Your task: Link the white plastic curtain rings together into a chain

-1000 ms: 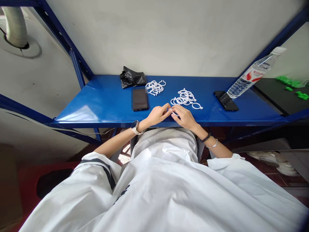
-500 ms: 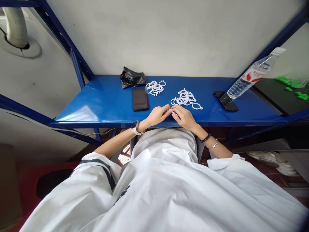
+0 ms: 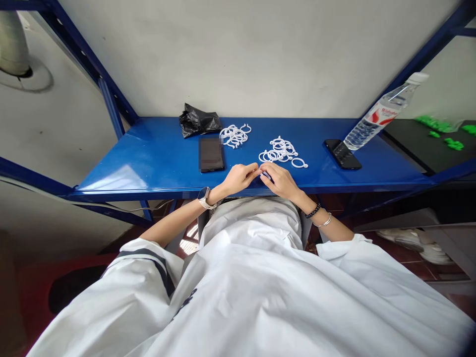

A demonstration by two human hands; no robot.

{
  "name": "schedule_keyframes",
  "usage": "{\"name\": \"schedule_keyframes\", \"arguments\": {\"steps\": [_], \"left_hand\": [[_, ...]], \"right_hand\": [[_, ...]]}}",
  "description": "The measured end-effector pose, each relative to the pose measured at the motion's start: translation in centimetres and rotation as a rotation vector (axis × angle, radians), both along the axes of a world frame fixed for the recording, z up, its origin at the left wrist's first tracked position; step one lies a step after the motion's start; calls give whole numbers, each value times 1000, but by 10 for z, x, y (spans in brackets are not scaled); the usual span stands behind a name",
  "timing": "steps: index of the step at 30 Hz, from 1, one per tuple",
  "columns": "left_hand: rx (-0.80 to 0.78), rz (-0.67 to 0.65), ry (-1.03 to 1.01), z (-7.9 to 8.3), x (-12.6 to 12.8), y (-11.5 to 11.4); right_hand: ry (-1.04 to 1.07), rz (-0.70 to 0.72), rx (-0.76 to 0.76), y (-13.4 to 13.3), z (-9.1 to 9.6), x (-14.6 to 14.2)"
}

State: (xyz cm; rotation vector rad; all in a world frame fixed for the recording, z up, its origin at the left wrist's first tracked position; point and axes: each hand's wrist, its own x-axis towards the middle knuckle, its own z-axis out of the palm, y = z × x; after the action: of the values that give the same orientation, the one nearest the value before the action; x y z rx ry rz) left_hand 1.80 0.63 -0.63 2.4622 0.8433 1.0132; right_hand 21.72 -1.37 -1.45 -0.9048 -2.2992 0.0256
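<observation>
Close to the front edge of the blue table, my left hand (image 3: 241,177) and my right hand (image 3: 280,179) meet at the fingertips. Both are closed in a pinch. A bit of white plastic shows under the right fingers; it looks like part of a white ring, mostly hidden by the hands. Just beyond my right hand lies a pile of white plastic rings (image 3: 278,150), with a single ring (image 3: 299,162) at its right side. Another pile of white rings (image 3: 235,135) lies farther back to the left; one there has a gap in its loop.
A dark phone-like slab (image 3: 211,154) lies left of my hands, with a crumpled black plastic bag (image 3: 199,120) behind it. On the right, a black phone (image 3: 342,154) lies beside a water bottle (image 3: 383,115). Green pieces (image 3: 433,123) lie on a dark surface farther right.
The view has shifted slightly, so the table's contents appear a little farther left. My hands stay together at the fingertips, with hardly any change in their grip.
</observation>
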Motion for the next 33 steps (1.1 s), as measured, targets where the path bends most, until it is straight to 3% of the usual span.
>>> {"name": "schedule_keyframes", "arguments": {"steps": [33], "left_hand": [[-22,33,-79,-4,0,2]], "right_hand": [[22,-98,-54,0,-1,-1]]}}
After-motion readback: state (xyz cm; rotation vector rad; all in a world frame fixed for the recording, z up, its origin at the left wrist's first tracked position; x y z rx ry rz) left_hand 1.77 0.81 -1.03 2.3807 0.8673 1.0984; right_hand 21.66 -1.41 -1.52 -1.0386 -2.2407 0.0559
